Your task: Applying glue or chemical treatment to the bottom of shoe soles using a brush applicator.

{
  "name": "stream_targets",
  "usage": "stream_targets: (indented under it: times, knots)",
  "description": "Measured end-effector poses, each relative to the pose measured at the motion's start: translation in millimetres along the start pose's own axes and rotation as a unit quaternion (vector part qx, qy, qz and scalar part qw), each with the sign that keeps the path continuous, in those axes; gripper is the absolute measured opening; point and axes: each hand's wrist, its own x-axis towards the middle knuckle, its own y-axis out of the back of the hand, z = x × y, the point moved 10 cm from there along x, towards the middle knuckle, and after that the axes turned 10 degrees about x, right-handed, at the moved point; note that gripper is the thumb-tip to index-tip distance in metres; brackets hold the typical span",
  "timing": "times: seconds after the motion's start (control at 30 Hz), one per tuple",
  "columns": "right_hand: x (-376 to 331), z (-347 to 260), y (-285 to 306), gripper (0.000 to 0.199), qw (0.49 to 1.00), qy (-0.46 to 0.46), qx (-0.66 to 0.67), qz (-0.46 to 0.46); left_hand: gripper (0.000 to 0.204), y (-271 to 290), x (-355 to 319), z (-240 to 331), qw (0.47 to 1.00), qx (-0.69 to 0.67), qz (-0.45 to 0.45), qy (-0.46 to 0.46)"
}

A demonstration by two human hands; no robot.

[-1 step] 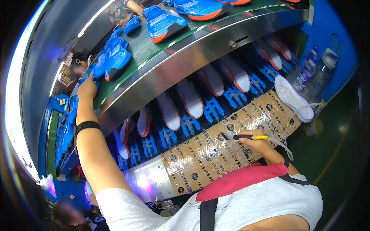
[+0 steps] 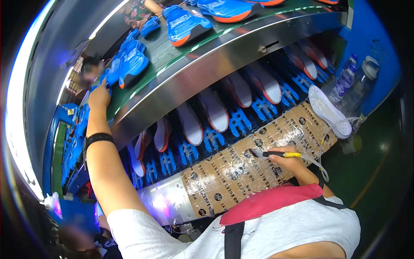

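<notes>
My left arm stretches far forward, its hand (image 2: 99,96) at the edge of the green belt (image 2: 151,71). The index finger is extended onto a blue shoe sole (image 2: 113,73); the other fingers are partly hidden. Beside that lies another blue sole with an orange edge (image 2: 133,62). Low over the cardboard, my right hand (image 2: 288,163) is closed around a brush (image 2: 278,153) with a black and yellow handle. Its dark bristles point left, close above the cardboard. A thin clear tube (image 2: 319,166) runs near the handle's end.
Under the metal rail (image 2: 224,60), pale soles with red edges (image 2: 215,113) sit among blue holders (image 2: 239,122). Printed cardboard (image 2: 241,172) covers the near ledge. A white sole (image 2: 327,110) and plastic bottles (image 2: 345,82) stand at the right. Other people are at the left and beyond the belt.
The view has shifted very slightly. Both hands keep their places, the right one with the brush.
</notes>
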Motion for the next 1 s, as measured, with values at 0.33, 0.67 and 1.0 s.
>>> stream_targets:
  times: [0.33,0.67,1.0]
  knots:
    - [-19,8,21,0.027,0.999,0.006,0.046,0.024,0.028,33,-45,13,0.999,0.037,0.019,0.036]
    - [-37,-14,35,0.026,0.997,0.051,-0.018,0.052,0.035,-12,-34,-44,0.990,-0.093,-0.006,0.105]
    - [-45,-15,46,0.025,0.995,0.051,-0.033,0.082,0.035,-45,-52,-91,0.981,-0.038,-0.075,0.176]
